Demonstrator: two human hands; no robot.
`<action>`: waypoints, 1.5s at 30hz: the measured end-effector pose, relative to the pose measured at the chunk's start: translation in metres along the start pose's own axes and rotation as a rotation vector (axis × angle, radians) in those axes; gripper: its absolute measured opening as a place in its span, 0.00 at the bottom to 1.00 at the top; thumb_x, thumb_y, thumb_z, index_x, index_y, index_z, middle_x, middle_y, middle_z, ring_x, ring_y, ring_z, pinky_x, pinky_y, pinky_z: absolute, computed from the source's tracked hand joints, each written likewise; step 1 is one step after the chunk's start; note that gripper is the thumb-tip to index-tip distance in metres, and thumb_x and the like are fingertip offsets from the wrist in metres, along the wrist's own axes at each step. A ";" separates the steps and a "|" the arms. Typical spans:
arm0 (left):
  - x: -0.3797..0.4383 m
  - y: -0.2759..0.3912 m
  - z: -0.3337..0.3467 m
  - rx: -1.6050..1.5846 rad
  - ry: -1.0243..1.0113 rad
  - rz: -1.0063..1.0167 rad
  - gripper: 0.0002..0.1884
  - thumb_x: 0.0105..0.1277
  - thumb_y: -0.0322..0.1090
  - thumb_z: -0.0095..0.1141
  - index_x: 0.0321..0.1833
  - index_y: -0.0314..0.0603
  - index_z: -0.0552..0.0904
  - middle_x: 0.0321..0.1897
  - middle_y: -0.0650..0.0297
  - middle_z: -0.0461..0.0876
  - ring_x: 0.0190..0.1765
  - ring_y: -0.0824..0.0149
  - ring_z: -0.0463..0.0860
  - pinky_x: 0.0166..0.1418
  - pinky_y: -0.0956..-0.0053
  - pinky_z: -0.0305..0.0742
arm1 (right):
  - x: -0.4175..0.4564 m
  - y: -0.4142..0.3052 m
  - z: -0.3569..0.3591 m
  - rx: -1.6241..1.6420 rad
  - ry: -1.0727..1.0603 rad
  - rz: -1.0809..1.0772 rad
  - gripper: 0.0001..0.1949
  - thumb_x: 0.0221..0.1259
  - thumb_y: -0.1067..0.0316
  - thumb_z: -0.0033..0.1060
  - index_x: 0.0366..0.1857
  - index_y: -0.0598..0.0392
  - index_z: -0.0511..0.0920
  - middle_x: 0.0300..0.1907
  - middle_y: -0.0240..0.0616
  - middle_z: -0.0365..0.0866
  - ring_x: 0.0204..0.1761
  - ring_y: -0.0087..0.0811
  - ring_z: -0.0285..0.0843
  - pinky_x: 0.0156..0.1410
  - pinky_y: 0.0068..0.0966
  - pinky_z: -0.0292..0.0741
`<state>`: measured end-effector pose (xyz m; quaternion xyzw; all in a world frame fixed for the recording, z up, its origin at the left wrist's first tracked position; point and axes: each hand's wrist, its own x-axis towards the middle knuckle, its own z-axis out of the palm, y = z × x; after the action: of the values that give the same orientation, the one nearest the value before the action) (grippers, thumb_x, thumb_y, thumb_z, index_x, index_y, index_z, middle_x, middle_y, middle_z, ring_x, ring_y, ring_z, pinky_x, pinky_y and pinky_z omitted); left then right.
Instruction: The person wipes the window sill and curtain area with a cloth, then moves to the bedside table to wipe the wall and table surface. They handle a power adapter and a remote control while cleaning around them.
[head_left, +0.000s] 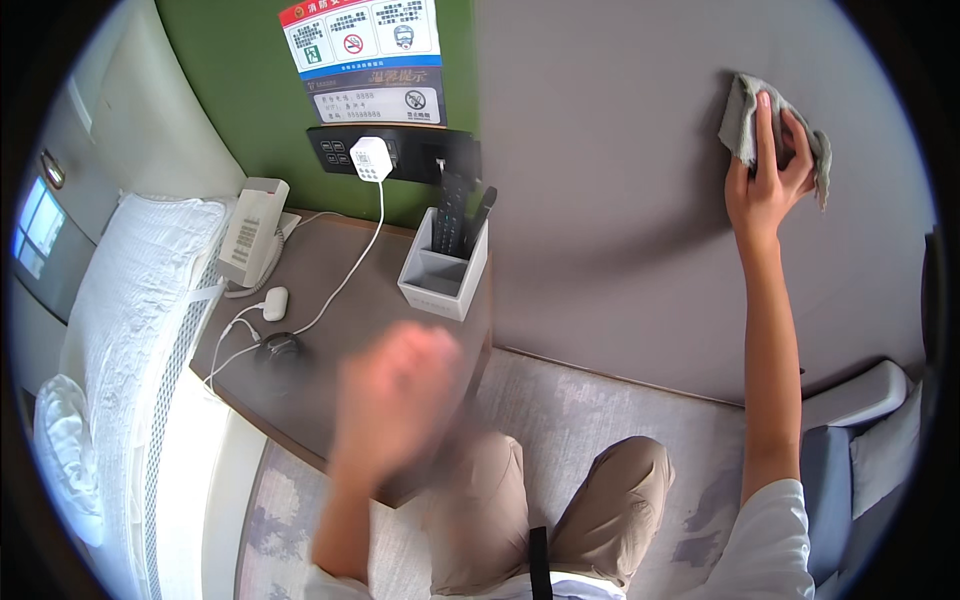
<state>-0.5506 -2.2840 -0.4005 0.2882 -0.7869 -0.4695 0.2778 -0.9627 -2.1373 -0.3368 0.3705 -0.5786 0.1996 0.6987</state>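
Note:
My right hand (769, 180) presses a grey-green cloth (741, 120) against the grey-brown wall (600, 187), high on the right. Its fingers spread over the cloth, and a ragged end hangs beside the wrist. In front of the bedside table (330, 315) my left hand (401, 394) is raised and blurred. The fingers look curled into a loose fist, with nothing visible in them. Behind it on the tabletop stands a light grey organizer box (439, 300) holding a remote control (450, 217) and another dark slim item (481, 214).
A corded telephone (251, 232), a white earbud case (275, 304), and a dark round object (279, 349) with cables share the tabletop. A white charger (371, 159) sits in the black socket panel (330, 150). The bed (127, 300) is left, a blue-grey sofa (829, 465) right.

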 end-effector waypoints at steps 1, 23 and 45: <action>0.032 -0.020 -0.020 -0.161 0.029 0.084 0.10 0.79 0.31 0.51 0.45 0.35 0.84 0.26 0.70 0.79 0.28 0.78 0.77 0.35 0.80 0.75 | 0.000 0.002 0.000 0.000 0.008 -0.002 0.29 0.52 0.72 0.66 0.64 0.38 0.85 0.63 0.32 0.75 0.52 0.29 0.71 0.66 0.31 0.60; 0.228 -0.132 -0.032 -0.859 0.428 0.049 0.22 0.72 0.30 0.67 0.63 0.24 0.77 0.55 0.54 0.83 0.54 0.66 0.85 0.64 0.73 0.83 | -0.001 0.001 0.005 0.047 0.039 0.051 0.30 0.50 0.67 0.66 0.63 0.31 0.85 0.64 0.28 0.74 0.52 0.29 0.73 0.70 0.33 0.61; 0.226 -0.125 -0.035 -0.865 0.421 0.034 0.21 0.72 0.28 0.66 0.62 0.22 0.77 0.55 0.53 0.82 0.56 0.63 0.85 0.67 0.72 0.83 | 0.005 -0.008 -0.001 0.065 0.023 0.060 0.33 0.48 0.73 0.63 0.66 0.38 0.84 0.64 0.32 0.75 0.56 0.29 0.72 0.71 0.32 0.61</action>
<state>-0.6548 -2.5150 -0.4611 0.2222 -0.4508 -0.6804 0.5333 -0.9550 -2.1422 -0.3346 0.3732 -0.5745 0.2432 0.6867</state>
